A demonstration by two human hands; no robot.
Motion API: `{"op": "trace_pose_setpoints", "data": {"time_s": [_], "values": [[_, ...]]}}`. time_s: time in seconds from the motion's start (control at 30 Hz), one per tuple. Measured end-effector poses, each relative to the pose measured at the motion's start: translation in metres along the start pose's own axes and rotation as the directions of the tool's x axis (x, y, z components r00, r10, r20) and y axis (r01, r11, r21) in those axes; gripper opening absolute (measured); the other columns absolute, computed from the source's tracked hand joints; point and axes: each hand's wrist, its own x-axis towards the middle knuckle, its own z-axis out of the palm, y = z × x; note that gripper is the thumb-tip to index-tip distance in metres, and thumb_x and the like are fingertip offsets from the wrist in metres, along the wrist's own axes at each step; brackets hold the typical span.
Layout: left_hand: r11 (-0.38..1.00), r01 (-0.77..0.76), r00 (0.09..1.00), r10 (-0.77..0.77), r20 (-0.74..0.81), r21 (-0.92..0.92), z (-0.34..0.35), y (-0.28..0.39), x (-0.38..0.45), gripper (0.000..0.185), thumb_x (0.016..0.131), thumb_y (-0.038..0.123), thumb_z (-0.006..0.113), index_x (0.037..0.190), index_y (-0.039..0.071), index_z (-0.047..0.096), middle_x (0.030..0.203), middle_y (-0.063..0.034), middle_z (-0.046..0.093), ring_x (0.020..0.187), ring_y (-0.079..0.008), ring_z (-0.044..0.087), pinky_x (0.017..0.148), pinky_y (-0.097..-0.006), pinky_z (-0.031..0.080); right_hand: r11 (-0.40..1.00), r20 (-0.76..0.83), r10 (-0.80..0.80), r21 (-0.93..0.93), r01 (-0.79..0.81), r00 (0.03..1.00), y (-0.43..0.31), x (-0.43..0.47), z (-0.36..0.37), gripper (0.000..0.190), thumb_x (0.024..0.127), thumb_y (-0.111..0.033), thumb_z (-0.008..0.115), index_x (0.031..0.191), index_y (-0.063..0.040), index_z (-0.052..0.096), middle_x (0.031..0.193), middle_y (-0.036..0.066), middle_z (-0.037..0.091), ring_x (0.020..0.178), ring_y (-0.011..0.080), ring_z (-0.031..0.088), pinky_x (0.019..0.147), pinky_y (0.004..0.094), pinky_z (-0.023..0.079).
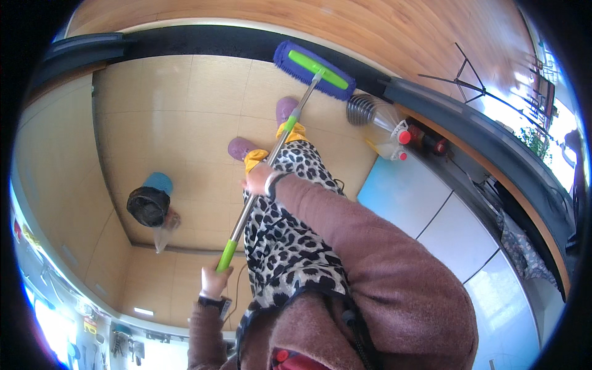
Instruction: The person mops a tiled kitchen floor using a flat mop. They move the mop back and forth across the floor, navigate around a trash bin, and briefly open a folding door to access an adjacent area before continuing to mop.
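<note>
A flat mop (323,69) with a blue-purple pile pad and a green plate lies at the black threshold strip (203,40) ahead of me. Its metal pole (277,147) with green sleeves runs back diagonally across my legs. My left hand (215,281), a dark band at its wrist, is wrapped around the green grip (226,255) at the near end. Farther along the pole, my right hand (259,179) clasps the bare metal. Below the pole are my purple shoes (243,148) and a leopard-print apron (291,240).
At left on the tan tiled floor (212,88) stands a blue bin (158,181) with a black liner (147,206), a clear plastic bag (163,236) beside it. Red-capped plastic bottles (386,115) stand right of the mop, near a pale blue cabinet (407,194). Wood flooring (370,27) continues beyond the threshold.
</note>
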Motion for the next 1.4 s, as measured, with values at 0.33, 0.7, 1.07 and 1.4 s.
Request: {"op": "trace_pose_setpoints", "data": {"time_s": [0.33,0.7,1.07,1.4], "values": [[0.931,-0.090,0.979,0.149,0.143,-0.353,0.138,0.128,0.069,0.042,0.081,0.007,0.069,0.123,0.002,0.062,0.064,0.0021,0.055,0.045,-0.0051,0.046,0.040,-0.0221,0.037,0.951,-0.170,0.267,-0.111,-0.288,0.949,0.145,-0.055,-0.120,0.058,0.097,-0.044,0.035,0.075,-0.003,0.070,0.078,0.019,0.069,0.073,0.0353,0.066,0.076,0.0457,0.051],[0.929,-0.064,0.984,0.119,0.130,-0.365,0.111,0.176,0.065,0.028,0.085,0.008,0.065,0.112,-0.002,0.063,0.063,0.0017,0.053,0.046,-0.0055,0.046,0.041,-0.0204,0.036,0.953,-0.903,0.283,0.227,-0.199,0.323,0.195,-0.108,-0.070,0.013,0.085,-0.011,0.060,0.097,-0.009,0.059,0.106,0.015,0.060,0.096,0.0365,0.058,0.084,0.0461,0.047],[0.983,-0.024,0.994,0.042,0.099,-0.181,0.089,0.217,0.056,0.035,0.088,0.014,0.059,0.121,0.001,0.062,0.061,0.0030,0.048,0.048,-0.0061,0.043,0.044,-0.0201,0.034,0.121,-0.212,0.955,0.918,-0.378,-0.207,0.402,-0.255,-0.002,0.063,0.083,-0.036,0.066,0.128,0.005,0.051,0.123,0.031,0.055,0.119,0.0426,0.051,0.100,0.0466,0.043],[0.996,0.060,0.992,-0.053,0.116,-0.059,0.087,0.226,0.056,0.037,0.092,0.016,0.054,0.124,-0.002,0.056,0.060,0.0017,0.047,0.045,-0.0064,0.042,0.041,-0.0200,0.032,0.278,-0.363,0.912,0.891,-0.359,-0.193,0.423,-0.232,0.038,0.043,0.081,-0.029,0.064,0.119,-0.009,0.058,0.114,0.024,0.063,0.105,0.0407,0.060,0.088,0.0484,0.047]]}}
